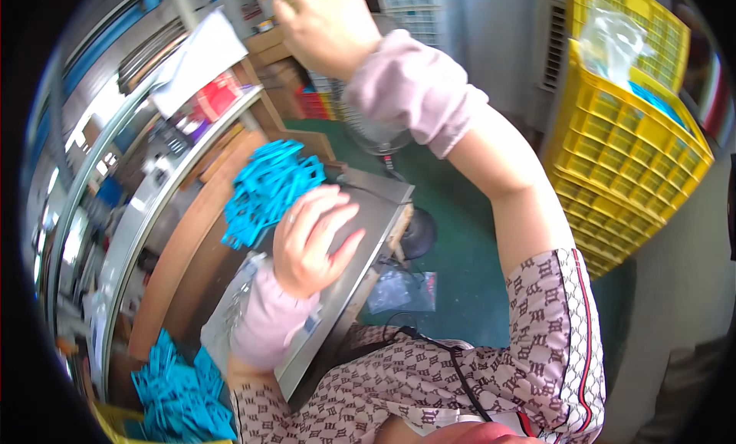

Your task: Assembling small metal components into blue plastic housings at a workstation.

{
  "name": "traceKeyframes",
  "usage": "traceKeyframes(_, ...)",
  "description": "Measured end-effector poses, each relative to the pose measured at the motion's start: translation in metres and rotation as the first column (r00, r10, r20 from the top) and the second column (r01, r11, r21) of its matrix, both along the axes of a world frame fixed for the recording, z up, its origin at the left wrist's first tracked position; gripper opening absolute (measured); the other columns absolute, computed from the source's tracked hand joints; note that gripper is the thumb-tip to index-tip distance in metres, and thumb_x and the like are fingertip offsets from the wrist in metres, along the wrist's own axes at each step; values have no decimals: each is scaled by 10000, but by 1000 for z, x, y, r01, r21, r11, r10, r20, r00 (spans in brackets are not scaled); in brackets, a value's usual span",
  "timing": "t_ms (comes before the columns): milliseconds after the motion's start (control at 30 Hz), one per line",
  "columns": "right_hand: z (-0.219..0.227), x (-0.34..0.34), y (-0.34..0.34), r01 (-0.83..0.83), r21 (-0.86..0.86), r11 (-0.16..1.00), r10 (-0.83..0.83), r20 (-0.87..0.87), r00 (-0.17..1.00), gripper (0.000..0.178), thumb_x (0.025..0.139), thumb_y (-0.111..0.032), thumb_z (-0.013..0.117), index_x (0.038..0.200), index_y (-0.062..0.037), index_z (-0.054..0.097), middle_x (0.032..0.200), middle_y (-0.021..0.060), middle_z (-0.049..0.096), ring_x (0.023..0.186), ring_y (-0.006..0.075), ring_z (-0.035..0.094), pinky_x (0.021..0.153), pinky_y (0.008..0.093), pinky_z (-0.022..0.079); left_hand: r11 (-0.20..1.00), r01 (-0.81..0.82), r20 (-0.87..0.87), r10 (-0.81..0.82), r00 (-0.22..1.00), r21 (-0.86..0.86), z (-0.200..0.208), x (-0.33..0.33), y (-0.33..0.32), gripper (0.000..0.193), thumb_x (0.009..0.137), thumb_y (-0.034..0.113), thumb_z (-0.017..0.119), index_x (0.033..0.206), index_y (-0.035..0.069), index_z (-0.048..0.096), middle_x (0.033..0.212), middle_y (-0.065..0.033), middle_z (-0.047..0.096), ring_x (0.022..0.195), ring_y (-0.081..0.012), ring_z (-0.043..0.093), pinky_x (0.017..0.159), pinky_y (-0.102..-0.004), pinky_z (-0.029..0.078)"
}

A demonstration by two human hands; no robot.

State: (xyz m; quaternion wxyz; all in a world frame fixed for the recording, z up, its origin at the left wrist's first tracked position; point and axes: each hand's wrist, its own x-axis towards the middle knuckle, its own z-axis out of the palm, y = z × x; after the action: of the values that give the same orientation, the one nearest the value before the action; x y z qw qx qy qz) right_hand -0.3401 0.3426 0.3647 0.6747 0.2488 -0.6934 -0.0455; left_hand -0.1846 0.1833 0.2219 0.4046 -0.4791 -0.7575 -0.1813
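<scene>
My left hand (307, 241) hovers over the metal-topped table (366, 214) with its fingers spread and nothing held in it. Just beyond its fingertips lies a heap of thin bright-blue pieces (272, 187), perhaps plastic, whose exact kind I cannot make out. My right hand (330, 34) reaches far forward and up, open, with its fingertips cut off by the top edge. No object shows in it. Pink sleeve covers wrap both wrists. A second heap of blue pieces (180, 390) is at the lower left, above a yellow crate edge (115, 427).
Stacked yellow crates (625, 152) stand at the right, with a clear plastic bag (612, 41) on top. A fan (376, 129) is beyond the table. Clear plastic bags (400, 291) lie on the green floor. A wooden board (188, 237) and a shelf with a red box (218, 95) border the table's left.
</scene>
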Motion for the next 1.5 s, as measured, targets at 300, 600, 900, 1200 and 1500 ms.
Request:
traceKeyframes(300,23,39,-244,-310,195,931,226,361,905,250,859,-233,613,991,-65,743,1004,125,729,1014,321,673,863,492,520,941,-321,-489,332,807,109,84,31,-67,256,739,194,775,961,117,675,959,-47,606,862,-253,601,709,-372,502)
traceKeyframes(600,-3,154,-306,-601,247,760,486,398,778,138,777,-228,694,869,-136,740,917,88,732,908,269,696,979,494,441,599,-693,-443,789,425,401,107,104,-203,168,768,70,730,890,66,615,845,-73,628,775,-275,611,662,-380,475)
traceKeyframes(900,-39,207,-291,-981,7,193,744,651,151,140,737,-171,704,868,-127,729,989,43,710,1040,209,653,954,297,490,651,-643,-470,751,464,404,94,166,-207,160,761,56,704,889,57,606,818,-92,589,748,-268,594,658,-333,473)
traceKeyframes(1200,-41,251,-239,-989,-70,-128,458,881,-122,151,747,-162,712,895,-142,727,1011,18,697,1059,182,639,930,273,502,458,-749,-103,877,470,478,47,286,-177,212,815,37,686,1021,38,635,972,-125,657,865,-255,634,779,-336,486)
traceKeyframes(1500,-29,265,-233,-974,-78,-213,249,960,-131,161,770,-166,720,931,-164,726,1017,-1,687,1046,166,634,906,300,504,359,-797,-84,927,367,485,39,296,-173,185,829,81,685,1000,35,634,959,-141,634,887,-279,624,815,-371,474)
